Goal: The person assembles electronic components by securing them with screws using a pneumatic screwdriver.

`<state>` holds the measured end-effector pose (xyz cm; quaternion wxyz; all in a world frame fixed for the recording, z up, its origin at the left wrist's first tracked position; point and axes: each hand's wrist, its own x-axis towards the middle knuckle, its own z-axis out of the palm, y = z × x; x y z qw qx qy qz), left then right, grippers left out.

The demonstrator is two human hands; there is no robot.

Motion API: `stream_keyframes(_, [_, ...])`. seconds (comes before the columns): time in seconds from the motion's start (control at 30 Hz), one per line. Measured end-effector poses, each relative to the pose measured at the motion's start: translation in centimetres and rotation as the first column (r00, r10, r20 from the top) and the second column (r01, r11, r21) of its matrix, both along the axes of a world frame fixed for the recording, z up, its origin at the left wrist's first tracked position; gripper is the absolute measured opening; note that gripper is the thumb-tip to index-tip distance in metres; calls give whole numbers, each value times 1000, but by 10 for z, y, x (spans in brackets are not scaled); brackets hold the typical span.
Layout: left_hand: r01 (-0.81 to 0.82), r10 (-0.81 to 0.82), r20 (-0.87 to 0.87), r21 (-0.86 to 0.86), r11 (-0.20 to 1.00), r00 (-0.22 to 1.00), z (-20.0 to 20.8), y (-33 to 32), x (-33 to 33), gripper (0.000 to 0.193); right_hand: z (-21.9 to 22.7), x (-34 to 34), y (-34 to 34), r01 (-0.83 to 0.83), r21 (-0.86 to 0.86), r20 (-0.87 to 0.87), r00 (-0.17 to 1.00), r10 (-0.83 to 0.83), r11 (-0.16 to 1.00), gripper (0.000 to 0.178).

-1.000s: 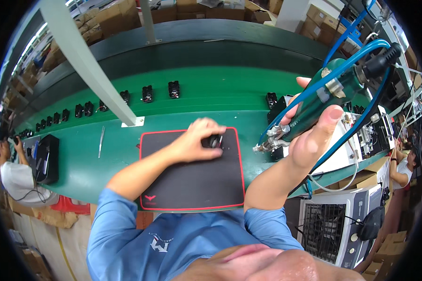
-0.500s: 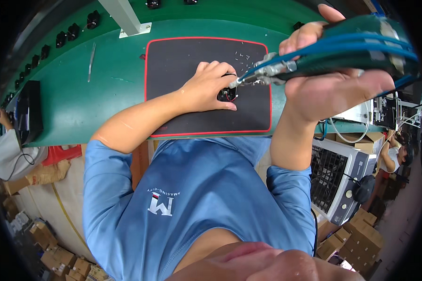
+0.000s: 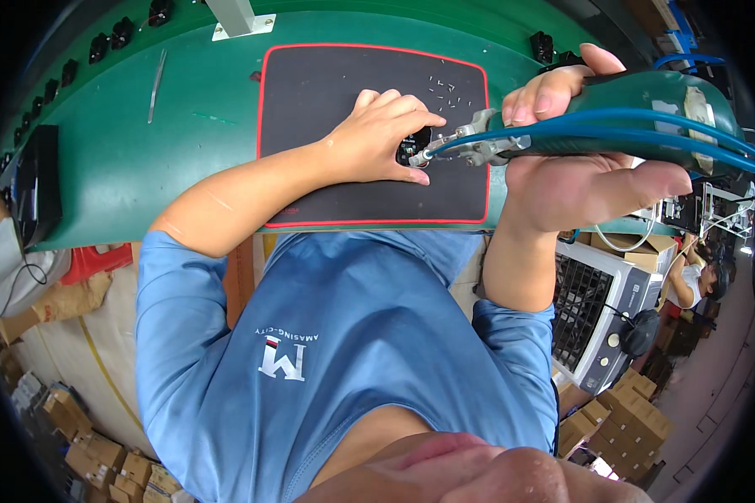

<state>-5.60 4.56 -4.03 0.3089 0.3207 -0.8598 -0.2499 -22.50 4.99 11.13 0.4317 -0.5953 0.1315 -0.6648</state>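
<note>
My left hand [image 3: 376, 132] is curled around a small black part [image 3: 408, 149] on a dark mat, thumb on the near side and index finger on the far side. Much of the part is hidden beneath the fingers. In my right hand [image 3: 554, 191] is a green air nipper [image 3: 621, 144], its body across the palm and the fingers on its far side. The nipper's metal jaws [image 3: 470, 144] point left, their tips over the part's right edge. Whether the tips touch or grip anything is too small to tell. Blue air hoses [image 3: 612, 119] run along the tool.
The red-edged black mat [image 3: 310, 80] lies on a green bench [image 3: 109, 168], with small pale clippings [image 3: 450, 87] at its far right. Similar black parts [image 3: 122, 32] line the far edge near a metal post [image 3: 233, 15]. An air cooler [image 3: 604, 314] stands at right; a person [image 3: 692, 281] sits beyond.
The nipper's tips have moved toward the near right edge of the black part. My left index finger has straightened away from it. The whole view has shifted slightly.
</note>
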Motion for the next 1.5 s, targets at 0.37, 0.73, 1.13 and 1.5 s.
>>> stream_keyframes(0.37, [31, -29, 56, -21, 999, 998, 3, 1, 0, 84, 2, -9, -3, 39, 47, 13, 999, -40, 998, 117])
stream_keyframes(0.73, [142, -133, -237, 21, 990, 962, 1, -7, 7, 50, 14, -7, -7, -52, -105, -30, 998, 50, 993, 115])
stream_keyframes(1.13, [109, -83, -261, 85, 990, 962, -3, -9, 5, 17, 13, -10, -7, -49, -44, 22, 999, 50, 998, 115])
stream_keyframes(1.5, [110, -88, -250, 78, 991, 964, -2, -7, 7, 9, 13, -2, -2, 219, 169, 27, 974, -227, 961, 115])
